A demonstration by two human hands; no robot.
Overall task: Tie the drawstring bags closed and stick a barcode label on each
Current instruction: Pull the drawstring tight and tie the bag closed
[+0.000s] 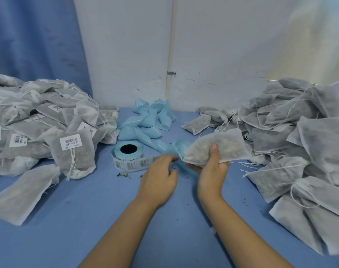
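My right hand (211, 167) grips a white drawstring bag (220, 146) filled with pale bits, thumb on top, lifted above the blue table (107, 219). My left hand (160, 176) reaches to the loose end of the label strip (145, 161) that runs off the barcode label roll (128, 157); its fingertips pinch at the strip where the blue backing (179, 149) peels away. Labelled bags (39, 120) lie heaped on the left. Unlabelled bags (292, 136) with loose strings are piled on the right.
A tangle of used blue backing paper (147, 118) lies behind the roll by the white wall. One flat bag (22, 192) rests at the near left. Small crumbs (123, 175) dot the table. A blue curtain (33, 39) hangs at the back left.
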